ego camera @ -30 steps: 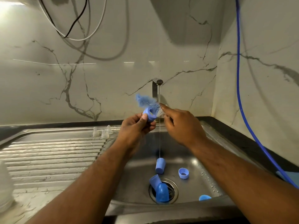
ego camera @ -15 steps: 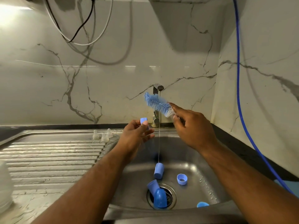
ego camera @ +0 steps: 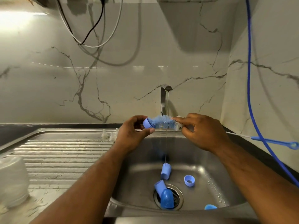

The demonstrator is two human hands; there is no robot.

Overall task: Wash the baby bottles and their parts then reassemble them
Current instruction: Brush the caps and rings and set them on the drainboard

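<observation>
Left grip pinches a blue bottle collar; right grip grasps the bottle brush, bristles poking into it

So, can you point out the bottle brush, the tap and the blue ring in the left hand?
bottle brush (ego camera: pixel 163 122): head view, on its blue bristles.
tap (ego camera: pixel 163 97): head view, on its upright metal body.
blue ring (ego camera: pixel 146 124): head view, on its outer wall.

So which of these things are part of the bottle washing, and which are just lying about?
Job: brush in the right hand, blue ring in the left hand, blue caps in the sink, teats, tap.
Lying about: blue hose, wall cables.
</observation>
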